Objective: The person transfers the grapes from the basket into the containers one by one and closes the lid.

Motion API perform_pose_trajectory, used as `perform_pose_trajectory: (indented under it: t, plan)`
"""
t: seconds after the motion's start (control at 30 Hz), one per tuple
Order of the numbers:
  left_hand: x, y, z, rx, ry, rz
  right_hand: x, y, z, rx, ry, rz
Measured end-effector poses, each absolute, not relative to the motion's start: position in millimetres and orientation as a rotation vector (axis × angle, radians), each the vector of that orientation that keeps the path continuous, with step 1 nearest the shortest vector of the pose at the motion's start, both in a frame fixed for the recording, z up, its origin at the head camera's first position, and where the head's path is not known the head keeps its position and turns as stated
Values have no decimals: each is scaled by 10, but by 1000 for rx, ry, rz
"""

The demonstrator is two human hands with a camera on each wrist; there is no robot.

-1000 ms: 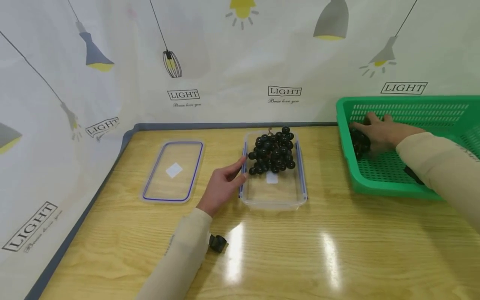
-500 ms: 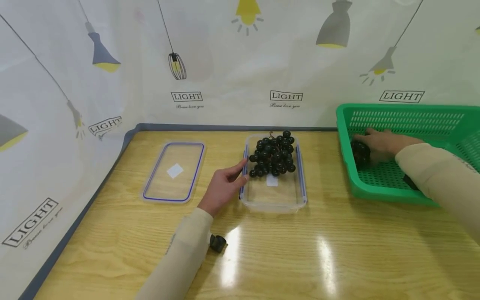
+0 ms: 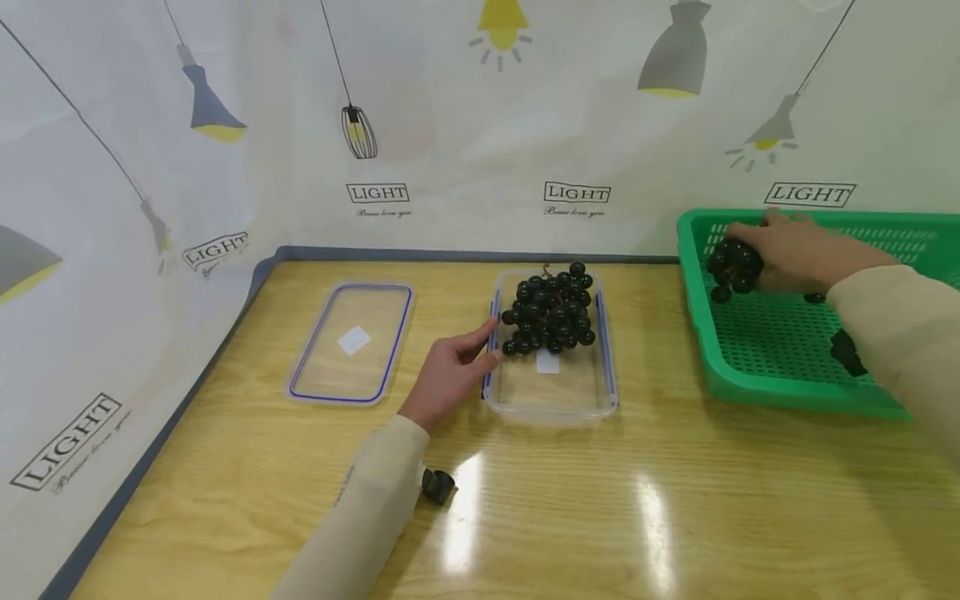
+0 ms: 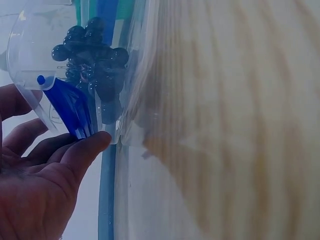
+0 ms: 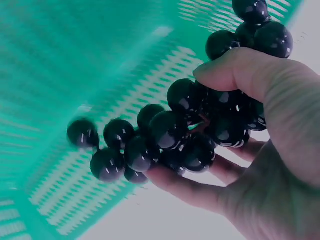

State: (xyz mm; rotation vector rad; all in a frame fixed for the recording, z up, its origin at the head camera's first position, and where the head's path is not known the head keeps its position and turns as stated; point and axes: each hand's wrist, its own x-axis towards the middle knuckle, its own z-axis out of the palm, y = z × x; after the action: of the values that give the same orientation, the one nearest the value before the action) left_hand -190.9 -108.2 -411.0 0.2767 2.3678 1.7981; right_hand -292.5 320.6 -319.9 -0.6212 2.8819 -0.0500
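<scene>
Over the green basket (image 3: 795, 390), the right hand (image 3: 806, 252) grips black grapes (image 3: 735, 265) between thumb and fingers.

Right of the clear container (image 3: 551, 392), we lose the right end of the green basket (image 3: 787, 392) past the head view's edge, and the right sleeve (image 3: 900, 333) covers part of it. There, the right hand (image 3: 806, 250) hides much of the bunch of grapes (image 3: 735, 265) it grips; in the right wrist view that bunch runs off the top. Nearer us than the container, we cannot identify the black object (image 3: 437, 486) beside the left sleeve (image 3: 382, 492). Behind the container, small script (image 3: 573, 212) is hard for us to read. Through its side, a second bunch (image 4: 95, 75) looks blurred.
</scene>
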Motion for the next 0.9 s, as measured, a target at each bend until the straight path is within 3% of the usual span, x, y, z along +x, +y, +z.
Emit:
perform_pose_trajectory:
  t: [0.2, 0.4, 0.6, 0.9]
  plan:
    - [-1884, -1123, -4108, 230, 2389, 1817, -2728, 2703, -2636, -739, 3008, -199]
    - [-1888, -1086, -4088, 271, 2348, 1831, -2346, 2051, -2401, -859, 3011, -224]
    - [-1904, -1047, -4086, 270, 2368, 1820, -2094, 1508, -2445, -923, 2948, -280]
    - [-1941, -1006, -4104, 252, 2424, 1833, -2031, 1031, -2778, -964, 2857, -402]
